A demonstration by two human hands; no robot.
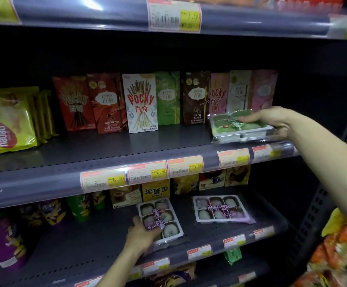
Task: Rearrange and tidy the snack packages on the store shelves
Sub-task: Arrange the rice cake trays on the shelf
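My right hand [272, 123] grips a green mochi tray [238, 129] at its right end, with the tray lying on the front right of the middle shelf [106, 162]. Down on the lower shelf [85, 245], my left hand [141, 235] holds the near left corner of a purple mochi tray [162, 218], thumb on top. A second purple mochi tray [222, 209] lies flat to its right, untouched. Behind the green tray stands a row of Pocky and Pejoy boxes [141, 102].
Yellow Nabati packs [9, 121] fill the left of the middle shelf. Purple and green snack bags [4, 241] stand left on the lower shelf, small boxes [156, 191] at its back. Price-tag rails [147, 175] run along the shelf fronts. Orange packages [334, 255] hang at far right.
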